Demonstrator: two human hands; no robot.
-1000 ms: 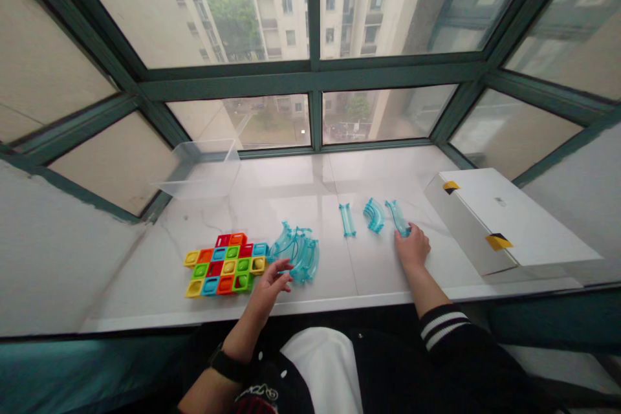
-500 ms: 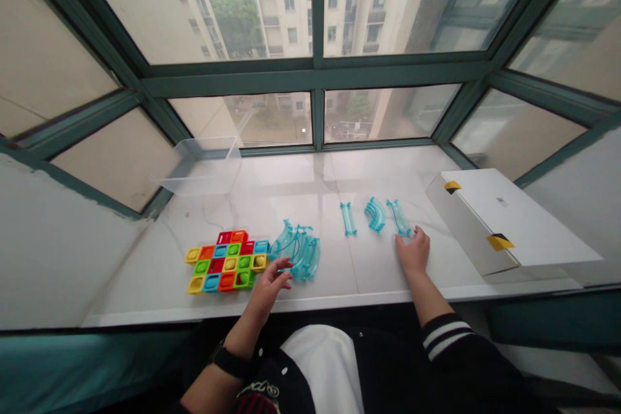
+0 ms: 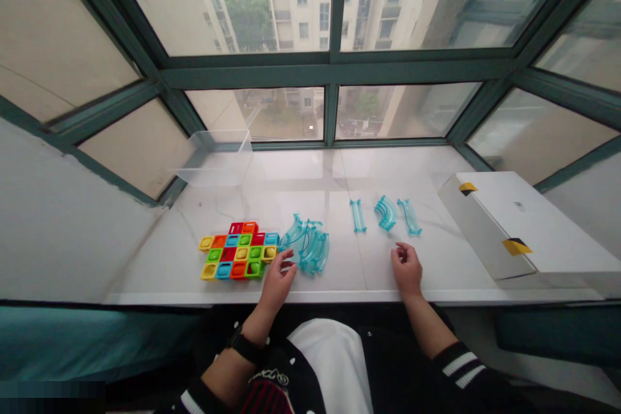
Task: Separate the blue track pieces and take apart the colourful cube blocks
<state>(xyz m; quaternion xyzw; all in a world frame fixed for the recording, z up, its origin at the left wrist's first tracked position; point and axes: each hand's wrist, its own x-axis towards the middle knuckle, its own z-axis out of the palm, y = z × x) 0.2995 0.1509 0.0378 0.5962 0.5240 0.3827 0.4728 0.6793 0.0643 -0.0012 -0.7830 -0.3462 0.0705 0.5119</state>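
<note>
My left hand (image 3: 280, 276) is open, its fingers stretched over the near left edge of a pile of clear blue curved track pieces (image 3: 313, 249). Nothing shows in its grasp. My right hand (image 3: 407, 270) hovers near the counter's front, fingers loosely bent and a little apart, with no object visible in them. Beyond it lie three separate track pieces in a row: a straight one (image 3: 358, 216), a wide curved one (image 3: 385, 213) and a narrow, slightly bent one (image 3: 410, 217). Left of the pile sit square blocks (image 3: 237, 251) in red, orange, yellow, green and blue, grouped together.
A clear plastic bin (image 3: 216, 171) stands at the back left by the window. On the right is a white box (image 3: 524, 220) with yellow-and-black tape tabs. The white counter (image 3: 301, 174) ends at a front edge close to my body.
My right hand has drawn back from the narrow bent piece, which stays on the counter. My left hand remains beside the pile. The whole view has shifted slightly.
</note>
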